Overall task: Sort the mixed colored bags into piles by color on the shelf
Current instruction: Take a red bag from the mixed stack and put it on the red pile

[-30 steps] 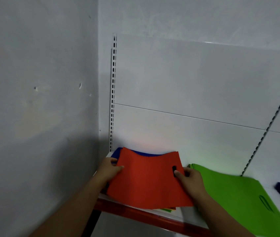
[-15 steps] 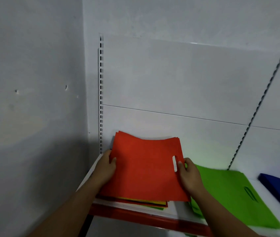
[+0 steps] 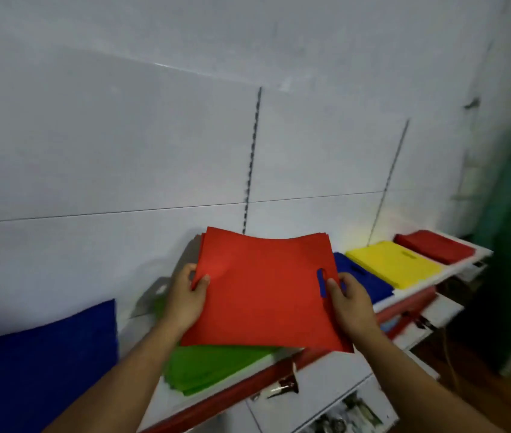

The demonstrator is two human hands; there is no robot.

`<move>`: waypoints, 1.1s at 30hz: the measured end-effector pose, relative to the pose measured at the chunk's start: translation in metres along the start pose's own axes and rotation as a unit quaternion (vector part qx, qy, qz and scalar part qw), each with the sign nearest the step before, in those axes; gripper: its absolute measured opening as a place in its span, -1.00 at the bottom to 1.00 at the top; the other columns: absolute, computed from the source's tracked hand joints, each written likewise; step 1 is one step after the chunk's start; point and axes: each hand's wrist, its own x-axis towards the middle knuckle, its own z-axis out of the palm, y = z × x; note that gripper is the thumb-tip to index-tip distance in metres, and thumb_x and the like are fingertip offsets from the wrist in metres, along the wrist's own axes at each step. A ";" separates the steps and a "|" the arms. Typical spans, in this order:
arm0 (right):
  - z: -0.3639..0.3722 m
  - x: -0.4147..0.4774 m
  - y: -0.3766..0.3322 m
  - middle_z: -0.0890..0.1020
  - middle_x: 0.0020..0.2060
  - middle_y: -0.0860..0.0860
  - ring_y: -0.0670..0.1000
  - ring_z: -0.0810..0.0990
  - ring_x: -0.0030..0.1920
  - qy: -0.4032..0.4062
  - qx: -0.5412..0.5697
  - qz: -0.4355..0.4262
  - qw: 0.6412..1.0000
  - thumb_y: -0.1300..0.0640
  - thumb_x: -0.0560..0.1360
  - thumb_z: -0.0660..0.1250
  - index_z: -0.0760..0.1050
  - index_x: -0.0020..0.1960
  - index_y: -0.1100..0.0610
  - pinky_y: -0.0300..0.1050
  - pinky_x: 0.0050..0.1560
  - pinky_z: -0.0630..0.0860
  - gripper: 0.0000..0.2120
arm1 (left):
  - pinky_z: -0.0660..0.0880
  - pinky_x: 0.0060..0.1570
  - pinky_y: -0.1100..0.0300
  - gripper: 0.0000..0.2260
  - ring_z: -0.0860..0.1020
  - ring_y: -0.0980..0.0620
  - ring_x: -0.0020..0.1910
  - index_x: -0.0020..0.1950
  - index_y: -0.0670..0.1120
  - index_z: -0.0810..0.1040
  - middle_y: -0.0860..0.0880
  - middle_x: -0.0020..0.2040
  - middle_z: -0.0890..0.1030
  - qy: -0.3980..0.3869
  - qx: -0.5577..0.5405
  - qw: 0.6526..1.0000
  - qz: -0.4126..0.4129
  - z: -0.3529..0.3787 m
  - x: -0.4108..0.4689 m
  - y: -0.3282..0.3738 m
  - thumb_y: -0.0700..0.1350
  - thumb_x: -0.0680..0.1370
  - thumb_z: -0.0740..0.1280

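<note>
Since half a second ago I am seeing the red bags leaving the corner stack, now hanging above the green pile on the shelf. Left hand and right hand are gripping opposite edges, fingers clamped; the bags are flat, matte, sagging sheets with a slotted handle.

Prob. a shop: slotted wall uprights w/ red-edged shelf.
</note>
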 end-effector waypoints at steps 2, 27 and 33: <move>-0.055 0.004 0.033 0.64 -0.12 -0.01 -0.01 0.62 -0.13 0.043 -0.019 0.020 0.999 0.06 0.65 0.24 0.52 0.04 0.06 -0.07 -0.19 0.46 -0.88 | 0.54 -0.17 0.13 -0.94 0.64 0.00 -0.10 0.11 -0.01 0.49 -0.03 -0.05 0.65 -0.047 -0.012 0.999 0.016 0.067 0.002 0.020 -0.09 0.64 0.32; -0.539 -0.007 0.325 0.65 -0.08 -0.01 0.02 0.68 -0.13 0.308 -0.092 0.243 0.915 -0.06 0.66 0.19 0.47 0.10 -0.01 0.07 -0.12 0.65 -0.84 | 0.56 0.03 0.00 -0.91 0.63 0.00 -0.04 0.06 0.00 0.53 0.02 -0.03 0.65 -0.370 -0.043 0.914 0.161 0.711 -0.098 0.221 -0.07 0.58 0.37; -0.596 0.057 0.389 0.63 -0.10 -0.01 0.02 0.66 -0.15 0.339 -0.114 0.242 0.902 -0.03 0.66 0.19 0.46 0.09 0.00 0.08 -0.15 0.64 -0.86 | 0.56 0.00 0.03 -0.90 0.63 0.02 -0.03 0.10 0.04 0.51 0.04 -0.01 0.64 -0.401 -0.055 0.898 0.170 0.840 -0.076 0.243 -0.03 0.60 0.33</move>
